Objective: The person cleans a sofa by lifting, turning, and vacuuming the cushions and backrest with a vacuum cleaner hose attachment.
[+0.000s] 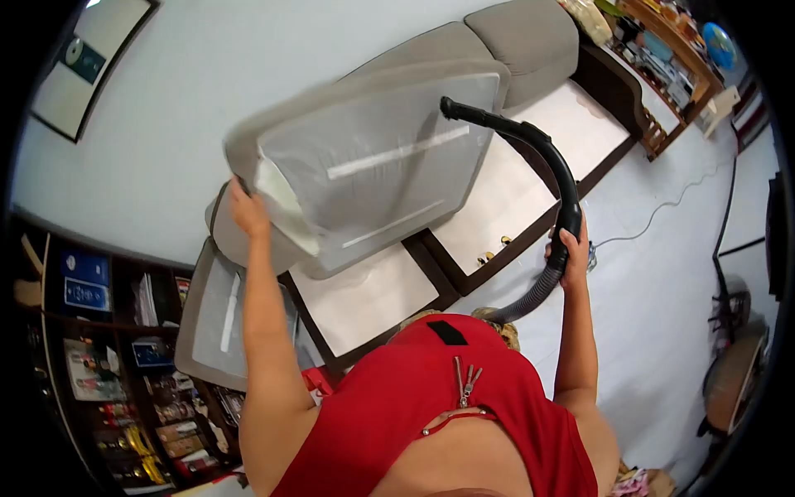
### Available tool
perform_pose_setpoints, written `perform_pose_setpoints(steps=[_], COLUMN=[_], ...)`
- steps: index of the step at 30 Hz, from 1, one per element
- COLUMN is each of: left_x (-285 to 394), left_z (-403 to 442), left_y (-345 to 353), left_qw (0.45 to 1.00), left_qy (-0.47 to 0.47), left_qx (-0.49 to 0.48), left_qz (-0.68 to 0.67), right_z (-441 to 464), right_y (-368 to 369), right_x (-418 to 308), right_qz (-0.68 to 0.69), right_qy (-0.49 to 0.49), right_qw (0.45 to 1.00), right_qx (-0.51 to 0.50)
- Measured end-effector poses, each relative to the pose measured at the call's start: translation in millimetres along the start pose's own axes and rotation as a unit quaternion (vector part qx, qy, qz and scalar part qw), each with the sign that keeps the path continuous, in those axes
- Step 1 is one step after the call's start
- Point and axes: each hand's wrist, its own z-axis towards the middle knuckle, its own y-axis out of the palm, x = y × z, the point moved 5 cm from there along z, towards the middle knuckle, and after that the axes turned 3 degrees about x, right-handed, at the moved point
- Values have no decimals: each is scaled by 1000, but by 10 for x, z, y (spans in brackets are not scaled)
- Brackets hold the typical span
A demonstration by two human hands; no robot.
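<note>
My left hand (249, 209) grips the near left edge of a large grey sofa cushion (389, 161), which is tilted up with its pale underside toward me. White filling (286, 199) shows at an opening on its left side. In my right hand (571, 250) is the black vacuum cleaner hose (566, 178), fingers wrapped round its handle. Its open nozzle end (451, 108) points left, in front of the cushion's upper right part; whether it touches the cloth I cannot tell. Beneath lies the sofa base (364, 302), with white panels in dark frames.
Another grey cushion (211, 319) leans at the left by a dark shelf unit (124, 331) full of goods. Small objects (494, 248) lie on the sofa base. A thin cable (654, 217) crosses the white floor (638, 331). A round-seated chair (737, 377) stands at the right.
</note>
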Motion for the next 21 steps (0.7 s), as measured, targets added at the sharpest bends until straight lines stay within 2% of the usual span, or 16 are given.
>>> perform_pose_setpoints(steps=[1,3,6,9,12,13,15,18,20,21], left_x=[-285,-779,-783,-1380,-1341,-1131,-947,-861,-905,-870], left_z=[-351,-1255,-1741,-1552,-1837,-1829,-1781,-1625,-1687,-1678], left_y=[272,817,845,770,906,811,770,745,758,737], left_qw=[993,986,970,945,970,966,978,959,972,978], left_qy=[-64,15,-223,-273,-211,-237,-205,-251,-213,-192], left_qx=[-87,-104,52,-173,-72,-66,-34,-119,-81,-64], left_qz=[44,130,84,53,99,74,4,-54,-54,-56], right_z=[-27,-39,-131,-216,-228,-264,-358,-379,-467,-481], right_y=[-26,-80,123,475,972,1184,1589,2084,2402,2523], right_x=[-9,-9,-169,-340,-276,-277,-327,-199,-197,-198], right_qz=[-14,-24,-38,-75,-103,-123,-195,-281,-314,-346], right_qy=[3,-8,-16,-17,-14,-18,10,-48,-37,-117], right_qw=[1000,1000,998,995,985,982,962,918,897,875], right_qx=[4,-14,-49,-64,-136,-144,-193,-277,-309,-318])
